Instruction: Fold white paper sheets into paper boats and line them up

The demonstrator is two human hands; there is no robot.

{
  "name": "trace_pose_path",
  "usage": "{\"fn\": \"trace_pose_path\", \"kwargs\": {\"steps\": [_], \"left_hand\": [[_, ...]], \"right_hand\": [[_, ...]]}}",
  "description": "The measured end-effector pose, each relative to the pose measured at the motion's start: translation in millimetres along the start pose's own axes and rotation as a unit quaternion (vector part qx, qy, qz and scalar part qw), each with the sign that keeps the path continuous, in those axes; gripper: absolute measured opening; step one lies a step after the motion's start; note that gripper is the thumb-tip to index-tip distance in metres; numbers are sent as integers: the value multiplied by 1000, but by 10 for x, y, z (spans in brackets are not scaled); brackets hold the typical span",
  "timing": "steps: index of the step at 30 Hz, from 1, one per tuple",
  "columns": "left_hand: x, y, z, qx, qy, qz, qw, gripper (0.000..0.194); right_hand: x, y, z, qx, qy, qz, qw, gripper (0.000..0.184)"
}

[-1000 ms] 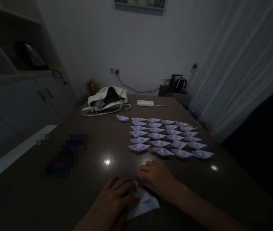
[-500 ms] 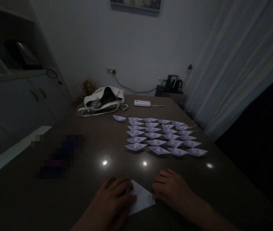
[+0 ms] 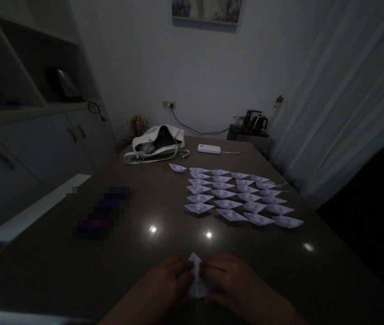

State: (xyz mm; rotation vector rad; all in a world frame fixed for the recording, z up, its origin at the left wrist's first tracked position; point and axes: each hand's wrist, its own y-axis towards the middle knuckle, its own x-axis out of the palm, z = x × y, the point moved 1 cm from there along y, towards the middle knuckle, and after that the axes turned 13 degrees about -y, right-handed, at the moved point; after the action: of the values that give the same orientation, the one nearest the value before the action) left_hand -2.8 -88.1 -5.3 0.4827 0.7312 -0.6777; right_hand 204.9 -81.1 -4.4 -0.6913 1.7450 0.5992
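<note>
Low in the head view, a partly folded sheet of white paper (image 3: 197, 289) lies between my hands, its pointed tip facing away from me. My left hand (image 3: 170, 282) grips its left side, fingers bent and pressed on the edge. On the right side, my right hand (image 3: 227, 277) has its curled fingers closed on the paper. Both hands cover much of the sheet. Beyond them, several folded paper boats (image 3: 224, 194) stand in rows on the dark table (image 3: 138, 266). A single paper boat (image 3: 177, 168) sits at the far left of the back row.
A white handbag (image 3: 160, 142) rests at the table's far end, near a white power bank (image 3: 208, 149) with a short cable. A pixelated dark object (image 3: 102, 212) lies on the left. Cabinets (image 3: 36, 144) line the left wall; a sheer curtain (image 3: 317, 104) hangs on the right.
My right hand moved away from the paper's top to its right corner, then came back in close to my left hand. The paper now looks narrower. The view has shifted slightly.
</note>
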Motion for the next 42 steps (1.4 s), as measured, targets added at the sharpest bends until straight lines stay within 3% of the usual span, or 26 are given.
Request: {"fn": "trace_pose_path", "kwargs": {"steps": [4, 11, 16, 20, 23, 27, 30, 33, 36, 42], "left_hand": [[43, 45, 28, -1, 81, -35, 996, 24], [194, -17, -115, 39, 109, 9, 993, 24], [107, 13, -80, -34, 27, 2, 999, 25], [37, 101, -47, -105, -57, 26, 993, 19], [42, 142, -94, -119, -82, 34, 989, 21], [111, 125, -176, -75, -98, 70, 990, 27], [162, 85, -196, -25, -69, 83, 994, 29], [184, 54, -167, 11, 5, 52, 999, 24], [181, 6, -113, 28, 54, 36, 998, 19], [140, -293, -111, 73, 193, 38, 978, 37]], "right_hand": [[-67, 29, -37, -18, -23, -14, 999, 18], [46, 36, -76, -44, -122, 22, 991, 12], [209, 66, -56, -10, -123, 74, 990, 6], [224, 99, -62, 44, -74, 98, 991, 6], [230, 121, -60, 63, -47, 115, 990, 10], [275, 145, -38, 80, -31, 134, 987, 15], [305, 137, -35, 82, -74, 173, 979, 11], [327, 77, -72, 19, -148, 244, 958, 9], [339, -39, -100, -25, -173, 257, 950, 13], [262, -327, -3, 41, -164, 252, 953, 18]]}}
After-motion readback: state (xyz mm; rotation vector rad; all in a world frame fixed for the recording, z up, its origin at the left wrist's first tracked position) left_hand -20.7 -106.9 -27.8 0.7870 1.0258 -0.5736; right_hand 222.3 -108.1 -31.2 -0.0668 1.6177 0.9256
